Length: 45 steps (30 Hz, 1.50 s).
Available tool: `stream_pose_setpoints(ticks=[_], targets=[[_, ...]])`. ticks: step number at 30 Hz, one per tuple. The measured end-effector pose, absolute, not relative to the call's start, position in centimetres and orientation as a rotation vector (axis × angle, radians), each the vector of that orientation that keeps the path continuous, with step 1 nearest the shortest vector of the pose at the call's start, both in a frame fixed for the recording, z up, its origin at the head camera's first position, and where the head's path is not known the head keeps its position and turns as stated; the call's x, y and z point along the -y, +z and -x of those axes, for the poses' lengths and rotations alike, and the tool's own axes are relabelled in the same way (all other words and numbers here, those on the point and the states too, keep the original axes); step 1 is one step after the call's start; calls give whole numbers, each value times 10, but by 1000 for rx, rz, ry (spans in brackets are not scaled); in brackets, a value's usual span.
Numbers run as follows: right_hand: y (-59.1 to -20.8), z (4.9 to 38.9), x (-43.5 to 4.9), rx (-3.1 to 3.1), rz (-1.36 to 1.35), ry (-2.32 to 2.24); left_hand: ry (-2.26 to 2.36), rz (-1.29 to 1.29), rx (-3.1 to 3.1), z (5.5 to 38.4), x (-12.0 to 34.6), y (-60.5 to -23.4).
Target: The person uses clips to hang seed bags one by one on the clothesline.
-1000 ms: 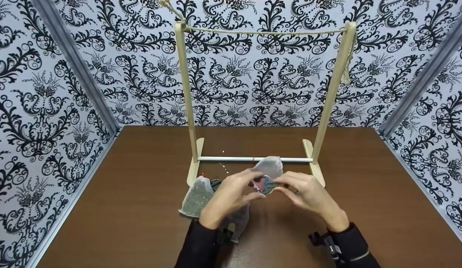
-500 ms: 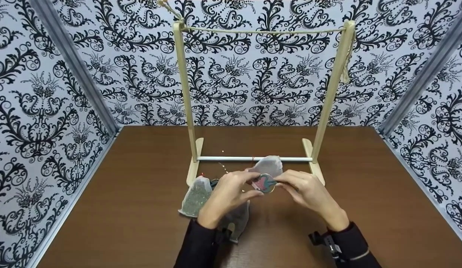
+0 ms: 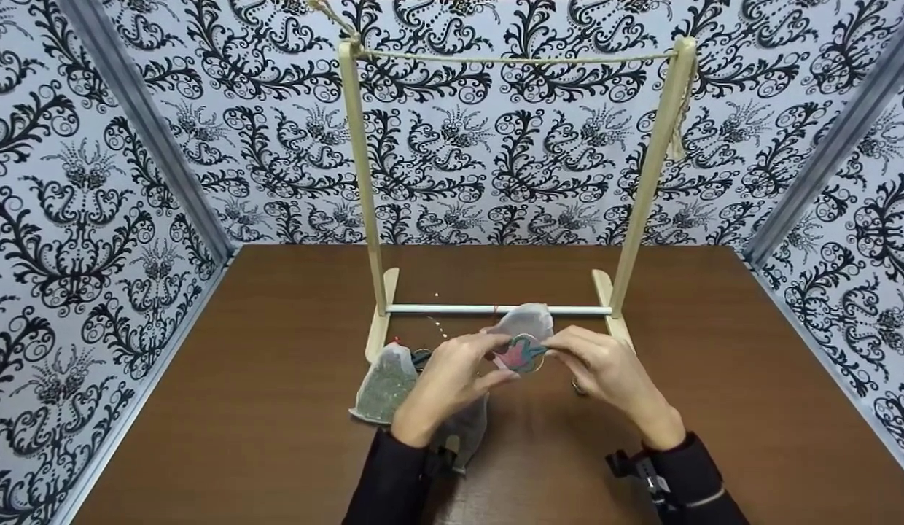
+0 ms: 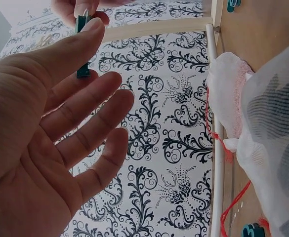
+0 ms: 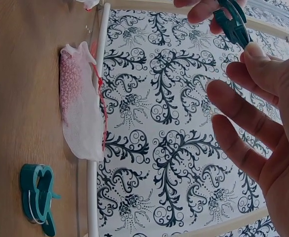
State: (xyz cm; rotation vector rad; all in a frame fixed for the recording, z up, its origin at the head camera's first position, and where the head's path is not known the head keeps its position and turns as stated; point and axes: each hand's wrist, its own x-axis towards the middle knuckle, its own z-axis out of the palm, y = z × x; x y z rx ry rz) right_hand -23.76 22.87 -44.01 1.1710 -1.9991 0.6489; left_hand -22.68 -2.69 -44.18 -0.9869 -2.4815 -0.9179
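Above the table, both hands hold a teal and pink clip [image 3: 521, 355] with a thin metal loop around it. My left hand [image 3: 452, 375] pinches its left edge between thumb and index finger, the other fingers loosely bent. The right hand [image 3: 605, 368] pinches the clip's teal end from the other side. In the right wrist view the teal plastic clip [image 5: 233, 24] spans the two hands' fingertips. Just behind it lies a white mesh pouch [image 5: 80, 103] with pinkish contents and a red string.
A wooden frame [image 3: 652, 182] with a rope [image 3: 517, 60] across its top and a white bar [image 3: 437, 309] low down stands behind. Mesh pouches [image 3: 383, 386] lie left, partly under the left forearm. Another teal clip [image 5: 38, 192] lies on the table [image 3: 714, 364].
The clip has turned in the fingers, its teal end now showing as one bar toward the right hand. Both hands have risen slightly in view. A small loop now shows below the right hand.
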Motion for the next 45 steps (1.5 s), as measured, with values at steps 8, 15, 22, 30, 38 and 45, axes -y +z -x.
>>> stream_pose_setpoints(ticks=[8, 15, 22, 30, 38, 45], targets=[[-437, 238, -239, 2025, -1083, 676, -932, 959, 2512, 231, 26, -451], [-432, 238, -250, 2035, -982, 728, -818, 947, 2699, 255, 22, -441], [-433, 236, -254, 2022, -948, 733, -759, 895, 2867, 283, 17, -442], [-426, 237, -257, 2021, -907, 728, -587, 843, 3037, 307, 4, -447], [-424, 236, -260, 2025, -904, 668, -524, 703, 3178, 322, -8, -452], [-422, 234, -262, 2040, -884, 662, -458, 571, 3187, 326, -18, -454]])
